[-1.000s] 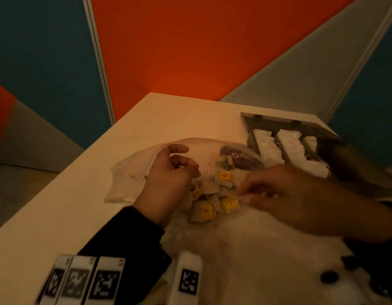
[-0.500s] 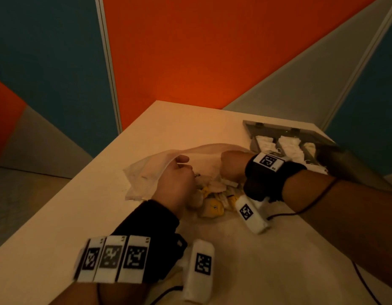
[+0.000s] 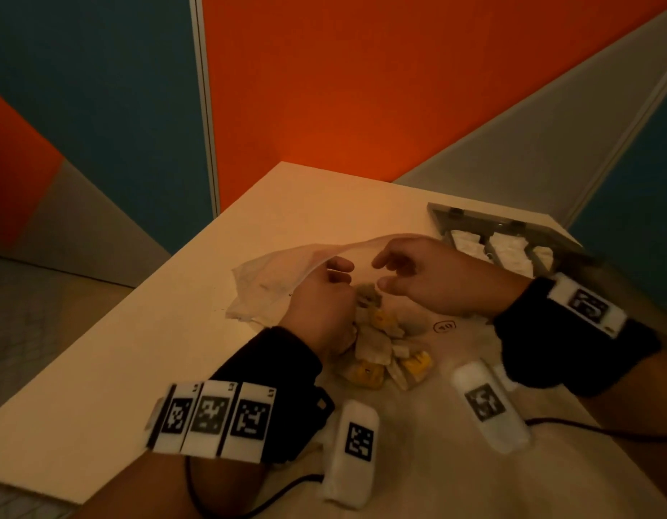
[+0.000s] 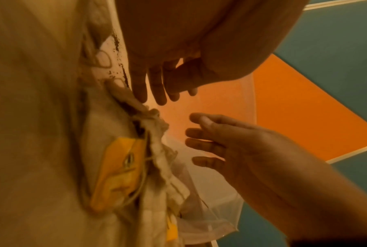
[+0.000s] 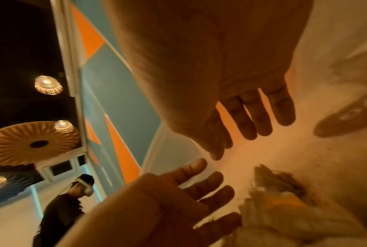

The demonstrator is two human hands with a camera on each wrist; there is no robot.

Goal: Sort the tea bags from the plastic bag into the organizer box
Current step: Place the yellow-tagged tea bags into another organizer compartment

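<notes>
A crumpled translucent plastic bag (image 3: pixel 266 284) lies on the table, its mouth lifted. A heap of pale tea bags (image 3: pixel 377 344) with yellow tags (image 4: pixel 119 167) sits inside it. My left hand (image 3: pixel 322 295) is in the bag's mouth, fingers straight (image 4: pixel 157 88), their tips touching the heap's top. My right hand (image 3: pixel 403 271) hovers opposite it with fingers loosely spread (image 5: pixel 252 120) and holds nothing. The left hand (image 5: pixel 210 187) also shows spread in the right wrist view. The grey organizer box (image 3: pixel 474 219) stands behind my right wrist with white tea bags (image 3: pixel 508 252) in its slots.
The white table (image 3: pixel 137 368) ends at a corner in front of the orange and teal wall panels. Its left edge drops to the floor. A person (image 5: pixel 64 208) stands farther back in the room. Cables trail from both wristbands along the table's near edge.
My right hand swung in from the box side to the bag's mouth and its fingers have uncurled. The left hand stays at the mouth, its pinch on the bag's rim loosened.
</notes>
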